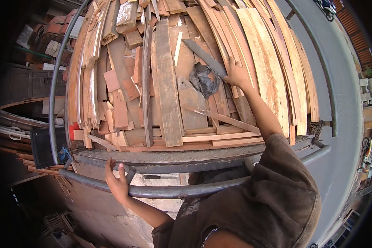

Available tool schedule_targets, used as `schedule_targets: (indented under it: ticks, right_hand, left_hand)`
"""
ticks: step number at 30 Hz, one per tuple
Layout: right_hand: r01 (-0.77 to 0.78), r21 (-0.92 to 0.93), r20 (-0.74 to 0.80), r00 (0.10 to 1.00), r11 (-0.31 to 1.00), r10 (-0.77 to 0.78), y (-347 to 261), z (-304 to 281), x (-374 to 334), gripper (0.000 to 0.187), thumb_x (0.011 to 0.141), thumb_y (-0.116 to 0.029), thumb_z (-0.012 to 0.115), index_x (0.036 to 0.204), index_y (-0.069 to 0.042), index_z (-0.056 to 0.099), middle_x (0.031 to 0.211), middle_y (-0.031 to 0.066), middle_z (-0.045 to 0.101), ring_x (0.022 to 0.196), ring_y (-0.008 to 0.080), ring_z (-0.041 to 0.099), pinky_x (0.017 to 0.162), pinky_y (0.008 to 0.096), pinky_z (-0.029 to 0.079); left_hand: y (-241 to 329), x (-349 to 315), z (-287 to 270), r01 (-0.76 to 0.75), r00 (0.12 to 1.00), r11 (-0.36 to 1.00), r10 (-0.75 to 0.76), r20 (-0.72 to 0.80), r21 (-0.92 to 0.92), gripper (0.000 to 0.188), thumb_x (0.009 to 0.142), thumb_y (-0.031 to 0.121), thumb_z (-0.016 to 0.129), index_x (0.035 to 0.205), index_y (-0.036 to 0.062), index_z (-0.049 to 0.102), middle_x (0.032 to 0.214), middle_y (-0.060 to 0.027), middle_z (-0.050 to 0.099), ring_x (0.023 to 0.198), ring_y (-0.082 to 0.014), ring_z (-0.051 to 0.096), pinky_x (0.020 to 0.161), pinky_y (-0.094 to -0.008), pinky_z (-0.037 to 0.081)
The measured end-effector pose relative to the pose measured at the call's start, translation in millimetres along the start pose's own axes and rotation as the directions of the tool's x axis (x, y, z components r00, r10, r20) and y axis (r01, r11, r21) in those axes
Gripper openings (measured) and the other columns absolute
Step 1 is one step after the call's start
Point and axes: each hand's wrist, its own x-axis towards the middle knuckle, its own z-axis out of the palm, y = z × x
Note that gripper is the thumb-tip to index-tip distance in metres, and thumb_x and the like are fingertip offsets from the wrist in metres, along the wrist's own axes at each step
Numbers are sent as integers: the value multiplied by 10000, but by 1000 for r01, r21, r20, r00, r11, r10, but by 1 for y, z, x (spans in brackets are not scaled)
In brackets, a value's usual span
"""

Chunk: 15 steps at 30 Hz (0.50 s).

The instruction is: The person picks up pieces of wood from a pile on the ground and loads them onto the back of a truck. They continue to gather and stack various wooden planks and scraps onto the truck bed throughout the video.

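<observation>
My right hand (237, 74) reaches over a pile of wood, fingers stretched out on the planks. Its thumb side meets the lower end of a flat grey strip (204, 56); no grip round the strip shows. Just left of this hand lies a crumpled black plastic bag (204, 81). A thin wooden strip (223, 118) slants below my right forearm. My left hand (116, 180) is at the near side, by a round metal rail (165, 191), with fingers apart and nothing in them. Whether its palm touches the rail is hard to see.
Long pale planks (262, 53) run along the pile's right side; short reddish offcuts (120, 107) lie to the left. Curved metal side rails (60, 53) flank the load bed, whose near metal edge (173, 158) lies before me. Grey pavement (343, 165) extends at right.
</observation>
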Motion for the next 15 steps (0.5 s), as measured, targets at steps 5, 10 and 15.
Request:
schedule_targets:
  ticks: [5, 10, 15]
  right_hand:
    - [121, -23, -225, 966, 992, -123, 46, -5, 7, 738, 790, -185, 692, 1427, -28, 352, 1278, 353, 519, 1152, 514, 573, 982, 530, 488]
    - [-116, 1, -164, 980, 993, 115, 29, -7, -7, 601, 875, -381, 694, 1253, 18, 451, 1215, 300, 588, 1159, 471, 578, 980, 524, 478]
    - [-132, -164, -390, 919, 978, 59, 24, 12, -16, 583, 938, -488, 619, 1151, 39, 490, 1085, 303, 641, 974, 483, 657, 833, 571, 533]
  left_hand:
    - [-3, -4, -1, 10, 1000, 999, -10, -18, -33, 514, 938, 256, 680, 1354, -12, 541, 1186, -222, 668, 1106, -351, 637, 977, -434, 476]
    - [-2, -6, -3, 27, 1000, 999, -27, -6, -19, 529, 930, 253, 688, 1364, -10, 535, 1202, -231, 658, 1125, -358, 631, 983, -437, 474]
    - [-1, -3, -5, 22, 1000, 999, -21, 6, -38, 549, 923, 262, 695, 1368, -15, 530, 1216, -242, 646, 1124, -369, 628, 983, -440, 473]
